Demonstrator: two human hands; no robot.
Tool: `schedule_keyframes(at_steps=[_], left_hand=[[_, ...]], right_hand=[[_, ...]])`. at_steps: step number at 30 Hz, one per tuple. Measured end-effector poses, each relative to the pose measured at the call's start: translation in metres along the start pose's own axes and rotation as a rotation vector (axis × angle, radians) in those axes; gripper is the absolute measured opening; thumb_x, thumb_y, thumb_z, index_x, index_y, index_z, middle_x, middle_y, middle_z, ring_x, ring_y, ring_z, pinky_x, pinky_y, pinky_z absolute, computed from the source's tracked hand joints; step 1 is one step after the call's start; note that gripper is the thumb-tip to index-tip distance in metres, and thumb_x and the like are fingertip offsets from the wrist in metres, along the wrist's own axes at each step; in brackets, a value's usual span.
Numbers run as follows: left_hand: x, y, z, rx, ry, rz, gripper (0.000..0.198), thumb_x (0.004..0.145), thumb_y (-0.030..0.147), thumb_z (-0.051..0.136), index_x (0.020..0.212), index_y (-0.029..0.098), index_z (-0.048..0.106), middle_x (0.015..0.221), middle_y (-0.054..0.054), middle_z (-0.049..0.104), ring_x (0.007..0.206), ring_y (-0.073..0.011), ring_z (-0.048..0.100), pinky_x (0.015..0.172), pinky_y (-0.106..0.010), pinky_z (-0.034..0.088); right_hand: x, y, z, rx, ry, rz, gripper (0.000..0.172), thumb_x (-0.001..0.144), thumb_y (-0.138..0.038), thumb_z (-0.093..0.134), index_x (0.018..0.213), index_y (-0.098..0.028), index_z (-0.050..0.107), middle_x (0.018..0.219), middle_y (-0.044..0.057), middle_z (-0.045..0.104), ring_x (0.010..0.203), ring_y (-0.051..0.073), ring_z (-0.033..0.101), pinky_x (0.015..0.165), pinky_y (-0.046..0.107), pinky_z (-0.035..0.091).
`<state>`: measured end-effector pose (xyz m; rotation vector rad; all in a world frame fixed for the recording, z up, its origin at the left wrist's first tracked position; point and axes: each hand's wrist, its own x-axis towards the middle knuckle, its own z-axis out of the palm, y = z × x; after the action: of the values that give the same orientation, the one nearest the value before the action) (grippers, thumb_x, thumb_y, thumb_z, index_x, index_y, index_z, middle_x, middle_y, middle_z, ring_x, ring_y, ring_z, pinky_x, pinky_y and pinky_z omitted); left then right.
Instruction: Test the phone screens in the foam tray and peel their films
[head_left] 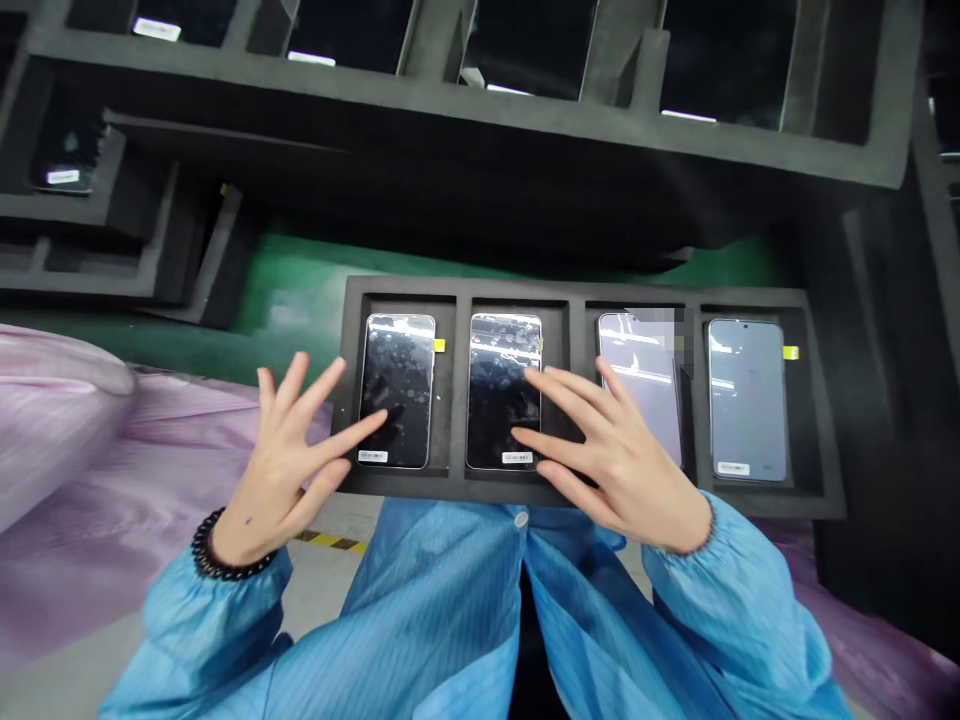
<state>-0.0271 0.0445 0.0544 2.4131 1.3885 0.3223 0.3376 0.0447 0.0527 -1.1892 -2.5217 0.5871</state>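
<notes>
A black foam tray (517, 487) holds several phones in separate compartments. My left hand (292, 460) is spread, its index finger over the leftmost phone (397, 370), whose screen is dark. Fingers apart, my right hand (615, 440) reaches over the second phone (499, 400), also dark, and partly covers the third phone (637, 350), which has a pale screen. At the right end lies a fourth phone (746, 400) with a grey-blue screen. Neither hand holds anything. Whether the fingertips touch the screens is hard to tell.
A larger foam tray (525, 115) with more phones spans the top. Foam trays (142, 230) are stacked at the upper left. Pinkish-purple covering (150, 470) lies at the left. The green surface (300, 290) shows behind the near tray.
</notes>
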Motion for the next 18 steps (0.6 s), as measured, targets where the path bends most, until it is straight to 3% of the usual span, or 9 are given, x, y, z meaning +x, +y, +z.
schedule_keyframes(at_steps=[5, 9, 11, 15, 18], left_hand=[[-0.014, -0.009, 0.008, -0.048, -0.037, 0.15, 0.07, 0.095, 0.021, 0.041, 0.153, 0.059, 0.033, 0.173, 0.014, 0.013, 0.161, -0.0392, 0.009, 0.125, -0.078, -0.001], [-0.009, -0.02, 0.015, -0.075, -0.086, 0.183, 0.066, 0.096, 0.024, 0.042, 0.151, 0.06, 0.037, 0.172, 0.015, 0.016, 0.161, -0.0402, 0.013, 0.124, -0.08, 0.001], [0.0, -0.026, 0.018, -0.059, -0.09, 0.139, 0.06, 0.1, 0.03, 0.037, 0.153, 0.057, 0.036, 0.173, 0.014, 0.012, 0.159, -0.0428, 0.016, 0.124, -0.08, 0.003], [0.024, -0.028, 0.014, 0.042, 0.031, -0.039, 0.059, 0.106, 0.05, 0.018, 0.161, 0.034, 0.032, 0.176, 0.005, -0.002, 0.159, -0.047, 0.009, 0.128, -0.073, 0.0], [0.036, -0.02, 0.01, 0.029, 0.137, -0.084, 0.069, 0.104, 0.058, 0.006, 0.16, 0.03, 0.036, 0.175, 0.008, -0.002, 0.159, -0.0471, 0.003, 0.13, -0.066, -0.003]], right_hand=[[0.001, 0.002, 0.003, 0.021, -0.061, -0.079, 0.031, 0.102, -0.029, 0.054, 0.126, -0.028, 0.073, 0.165, 0.009, 0.042, 0.151, 0.029, 0.042, 0.127, 0.07, 0.017], [0.005, 0.009, 0.007, 0.027, -0.086, -0.086, 0.029, 0.102, -0.03, 0.054, 0.123, -0.031, 0.074, 0.165, 0.006, 0.042, 0.149, 0.03, 0.043, 0.126, 0.07, 0.019], [0.01, 0.014, 0.007, -0.018, -0.071, -0.015, 0.031, 0.103, -0.034, 0.052, 0.127, -0.029, 0.072, 0.165, 0.009, 0.042, 0.149, 0.032, 0.043, 0.125, 0.071, 0.022], [0.022, 0.014, -0.002, -0.215, 0.083, 0.218, 0.045, 0.107, -0.036, 0.042, 0.148, -0.02, 0.053, 0.166, 0.017, 0.038, 0.151, 0.035, 0.04, 0.123, 0.072, 0.026], [0.028, 0.005, -0.011, -0.251, 0.192, 0.222, 0.046, 0.107, -0.035, 0.041, 0.15, -0.02, 0.048, 0.164, 0.018, 0.04, 0.15, 0.035, 0.041, 0.124, 0.068, 0.025]])
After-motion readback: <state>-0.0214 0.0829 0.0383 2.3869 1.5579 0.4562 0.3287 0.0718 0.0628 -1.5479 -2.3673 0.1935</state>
